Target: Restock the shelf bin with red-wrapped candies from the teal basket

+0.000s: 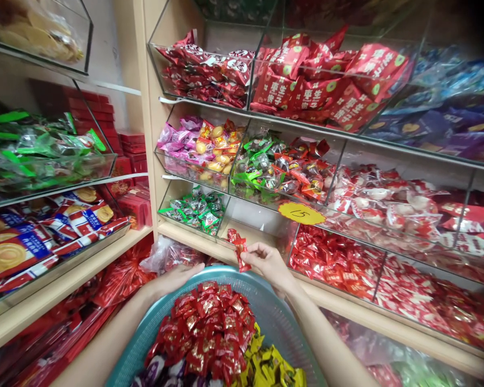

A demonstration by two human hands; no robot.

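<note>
A teal plastic basket [272,301] holds many red wrapped candies [205,322], with yellow ones [270,365] at its lower right and purple-and-white ones at the lower left. My left hand [179,277] lies on the basket's far left rim, its fingers stretched out. Above the far rim, my right hand [266,260] pinches a red wrapped candy [241,255] between thumb and fingers. That candy is in front of a bottom-row bin [262,228], where another small red wrapper shows behind it.
Clear-fronted shelf bins of wrapped sweets rise ahead, with a yellow price tag [301,213] on one. Blue-and-red biscuit packs [24,247] fill a left shelf. Red plastic bags [125,279] lie below the shelves.
</note>
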